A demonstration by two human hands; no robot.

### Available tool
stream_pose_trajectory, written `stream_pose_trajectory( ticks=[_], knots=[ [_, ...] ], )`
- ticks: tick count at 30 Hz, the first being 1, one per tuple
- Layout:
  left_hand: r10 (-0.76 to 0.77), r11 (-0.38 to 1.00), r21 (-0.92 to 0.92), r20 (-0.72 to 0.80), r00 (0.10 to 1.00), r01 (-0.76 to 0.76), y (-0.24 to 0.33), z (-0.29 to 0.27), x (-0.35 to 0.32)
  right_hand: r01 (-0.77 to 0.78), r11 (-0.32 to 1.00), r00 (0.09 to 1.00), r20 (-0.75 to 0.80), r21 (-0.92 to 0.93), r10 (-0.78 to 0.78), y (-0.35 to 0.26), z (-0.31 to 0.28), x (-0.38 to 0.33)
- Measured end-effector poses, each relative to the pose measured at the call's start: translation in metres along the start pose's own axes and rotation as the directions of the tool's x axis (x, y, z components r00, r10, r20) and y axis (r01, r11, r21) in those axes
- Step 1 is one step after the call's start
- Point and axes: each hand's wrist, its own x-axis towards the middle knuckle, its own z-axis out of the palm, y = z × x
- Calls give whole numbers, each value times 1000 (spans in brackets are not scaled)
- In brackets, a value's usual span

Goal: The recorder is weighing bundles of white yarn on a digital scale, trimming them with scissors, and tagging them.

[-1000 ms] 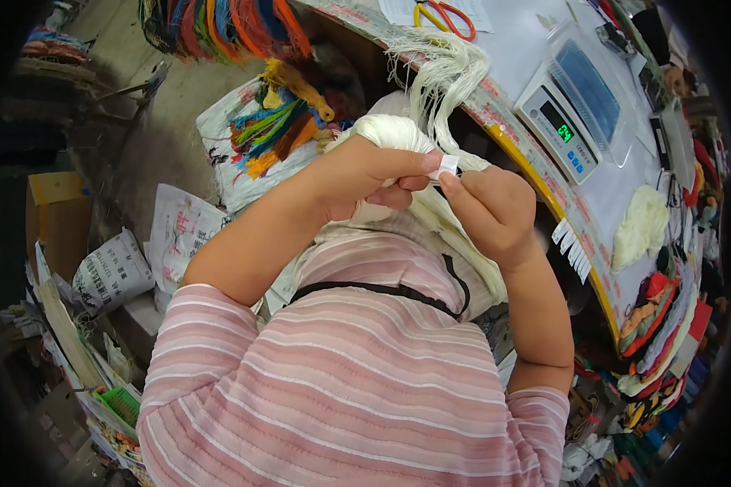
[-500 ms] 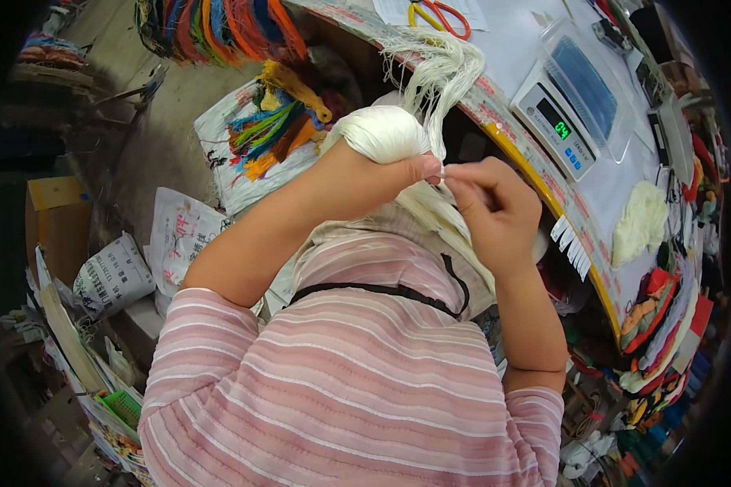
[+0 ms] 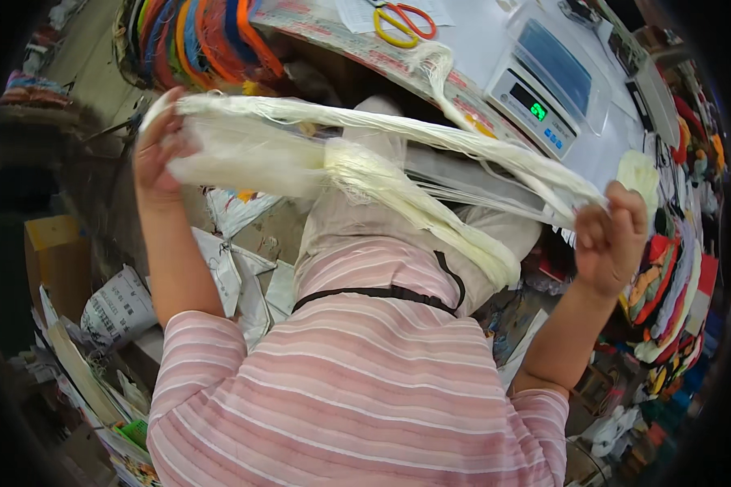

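A skein of white thread [image 3: 357,119] is stretched wide between my two hands, over my lap. My left hand [image 3: 161,150], at the left, is closed in its looped end, and loose strands blur beside it. At the right, the curled fingers of my right hand [image 3: 613,235] grip the other end. Beneath the stretched skein, a cream-white hank [image 3: 430,219] lies across my thighs. Another bundle of white thread [image 3: 437,73] hangs over the table edge.
On the table [image 3: 471,49] are a digital scale [image 3: 536,105] and red-and-yellow scissors [image 3: 404,24] on paper. Coloured skeins hang at the far left [image 3: 199,40]; more lie piled at the right [image 3: 666,284]. A white sack [image 3: 118,304] and a cardboard box [image 3: 57,256] stand at the left.
My hands were close together at the skein; they have moved far apart, left and right. The skein, bunched round my left hand before, is now spread out between them.
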Motion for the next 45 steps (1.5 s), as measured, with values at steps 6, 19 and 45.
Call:
stream_pose_trajectory(
  ticks=[6, 19, 45],
  knots=[
    [248, 957, 183, -103, 963, -226, 42, -43, 15, 11, 953, 1000, -10, -304, -15, -66, -67, -72],
    [117, 791, 611, -161, 980, 5, -48, -66, 83, -744, 10, 630, -696, -668, 345, 14, -200, -216],
    [34, 879, 299, 737, 675, -370, -56, 76, -17, -264, 925, 762, 529, -273, 374, 136, 181, 62]
  ],
)
